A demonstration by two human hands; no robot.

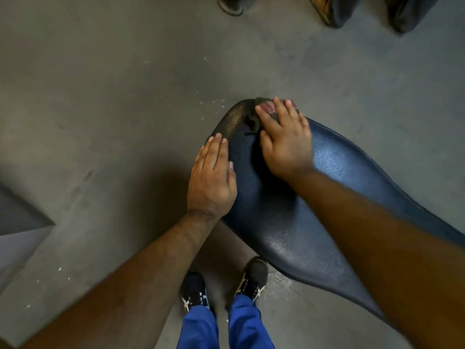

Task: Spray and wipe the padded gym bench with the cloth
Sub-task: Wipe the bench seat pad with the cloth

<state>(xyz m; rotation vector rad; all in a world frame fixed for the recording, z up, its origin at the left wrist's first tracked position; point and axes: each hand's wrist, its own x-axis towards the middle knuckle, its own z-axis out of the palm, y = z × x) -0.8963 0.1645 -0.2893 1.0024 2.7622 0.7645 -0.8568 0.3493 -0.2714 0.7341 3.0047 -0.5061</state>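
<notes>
Padded gym bench (314, 212), dark blue textured vinyl, is running from the lower right of the head view up to a rounded far end near centre frame; it is standing on a grey concrete floor (100, 96).

Right hand (284, 144) is lying palm down on the bench top near the rounded far end, fingers spread, pressing a cloth (254, 119) against the padding. Cloth is dark with a pinkish patch showing between the fingers; most of it is hidden under the hand, only crumpled edges are sticking out at the fingertips and on the left side. Hand is flat on the cloth rather than closed around it.

Left hand (214, 180) is resting open, fingers together and extended, on the left edge of the bench, just beside the right hand but not touching it. It is holding nothing.

Hands are apart, both in contact with the padding. No spray bottle is showing in frame.

Person's black-and-white shoes (224, 285) and blue trousers (226, 326) are showing at the bottom edge, beside the bench's left edge. Pale specks are lying on the floor near the far end of the bench
</notes>
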